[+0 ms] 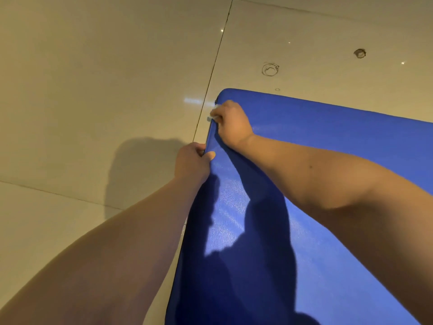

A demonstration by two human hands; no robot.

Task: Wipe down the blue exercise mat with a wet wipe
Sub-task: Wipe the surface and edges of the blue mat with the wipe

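The blue exercise mat lies on a tiled floor and fills the right and lower part of the view. My left hand grips the mat's left edge, thumb on top and fingers curled under it. Just beyond it, near the mat's far left corner, my right hand holds a small white wet wipe against the same edge. Only a bit of the wipe shows past my fingers. Shadows of my arms fall across the mat.
Glossy beige floor tiles with dark grout lines surround the mat on the left and far side. Two round marks sit on the floor beyond the mat's far edge.
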